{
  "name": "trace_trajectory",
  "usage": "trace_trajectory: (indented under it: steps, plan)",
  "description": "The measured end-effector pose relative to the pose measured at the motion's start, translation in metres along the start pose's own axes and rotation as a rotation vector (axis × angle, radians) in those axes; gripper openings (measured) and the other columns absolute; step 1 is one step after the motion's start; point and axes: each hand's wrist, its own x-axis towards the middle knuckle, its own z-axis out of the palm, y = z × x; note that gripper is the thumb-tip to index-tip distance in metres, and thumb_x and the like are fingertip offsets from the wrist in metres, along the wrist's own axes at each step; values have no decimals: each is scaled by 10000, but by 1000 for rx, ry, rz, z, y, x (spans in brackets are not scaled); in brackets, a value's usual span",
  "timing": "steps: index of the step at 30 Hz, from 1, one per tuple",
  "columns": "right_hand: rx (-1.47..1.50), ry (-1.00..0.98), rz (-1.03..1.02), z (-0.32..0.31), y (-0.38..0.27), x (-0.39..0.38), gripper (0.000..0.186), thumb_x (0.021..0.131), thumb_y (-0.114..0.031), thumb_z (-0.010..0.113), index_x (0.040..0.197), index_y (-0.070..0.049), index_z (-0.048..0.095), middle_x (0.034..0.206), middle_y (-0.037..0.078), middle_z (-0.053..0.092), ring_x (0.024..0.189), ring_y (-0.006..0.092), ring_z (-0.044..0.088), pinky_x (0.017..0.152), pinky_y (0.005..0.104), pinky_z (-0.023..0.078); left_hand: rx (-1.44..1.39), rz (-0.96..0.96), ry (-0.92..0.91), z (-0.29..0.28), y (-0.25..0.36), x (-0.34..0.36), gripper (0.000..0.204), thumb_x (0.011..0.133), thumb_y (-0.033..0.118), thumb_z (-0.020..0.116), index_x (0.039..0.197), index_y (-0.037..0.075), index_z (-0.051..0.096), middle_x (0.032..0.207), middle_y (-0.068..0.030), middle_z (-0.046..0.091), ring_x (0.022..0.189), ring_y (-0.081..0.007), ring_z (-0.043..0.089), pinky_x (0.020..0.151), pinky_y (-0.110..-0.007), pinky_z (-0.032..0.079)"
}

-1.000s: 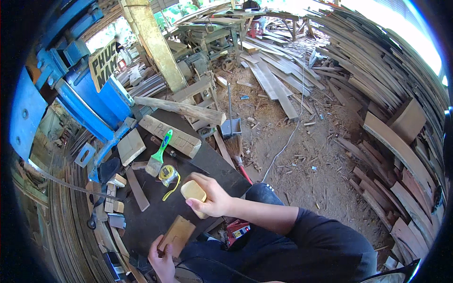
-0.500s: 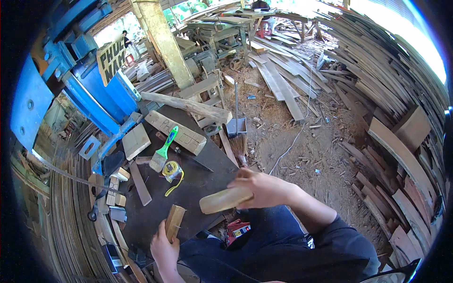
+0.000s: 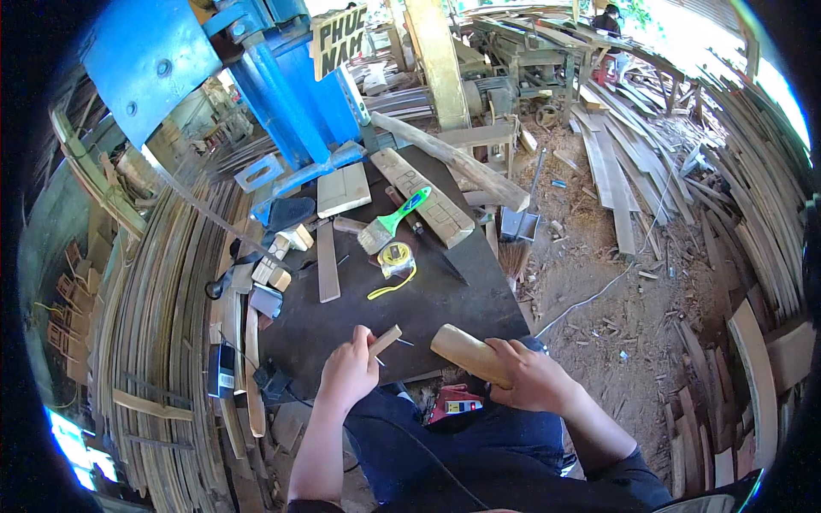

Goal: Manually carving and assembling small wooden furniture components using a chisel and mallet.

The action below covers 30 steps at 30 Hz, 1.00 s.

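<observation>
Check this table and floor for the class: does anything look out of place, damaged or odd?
Yes. Thin metal points, probably nails, seem to stick out of the small block in the left hand, which looks odd and possibly sharp. Wood scraps also litter the floor, untidy although a dustpan is there.

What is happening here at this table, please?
A person works bare-handed at the near edge of a dark table. The left hand grips a small wooden piece, with what look like nails sticking out of it. The right hand holds a larger, rounded wooden block. The two pieces are close but apart. Farther back on the table lie a green-handled brush and a yellow tape measure, both untouched.
</observation>
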Motion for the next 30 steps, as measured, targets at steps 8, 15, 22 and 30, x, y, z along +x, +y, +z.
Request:
trace_trajectory:
  steps: [8, 15, 22, 30]
  plan:
    - [139, 41, -17, 1, 3, 8, 782, 765, -224, 779, 1433, -72, 400, 1250, 248, 609, 1106, 462, 614, 952, 482, 516, -858, 321, 342, 36, -2, 17, 476, 827, -54, 550, 1289, 40, 488, 1135, -120, 560, 1058, -239, 645, 904, -340, 516]
    - [261, 336, -280, -24, -44, 14, 793, 802, -172, 775, 1473, -8, 387, 1303, 294, 593, 1208, 432, 599, 1027, 442, 479, -1102, 361, 365, 70, -7, 30, 594, 733, -68, 584, 1300, 33, 436, 1167, -79, 480, 1048, -181, 543, 955, -305, 443]
    - [358, 90, -368, -20, -67, 26, 778, 826, -80, 739, 1484, 85, 358, 1433, 283, 511, 1334, 367, 524, 1107, 394, 393, -1150, 393, 285, 72, -13, 27, 567, 774, -24, 627, 1296, 64, 423, 1116, -45, 527, 1054, -134, 526, 964, -297, 428]
    - [1109, 518, -747, -14, -65, 10, 710, 779, -239, 786, 1311, 114, 474, 1285, 258, 569, 938, 356, 672, 986, 388, 484, -1176, 332, 34, 57, -14, 34, 513, 793, -21, 684, 1259, 75, 491, 1088, -18, 565, 1075, -126, 556, 990, -288, 441]
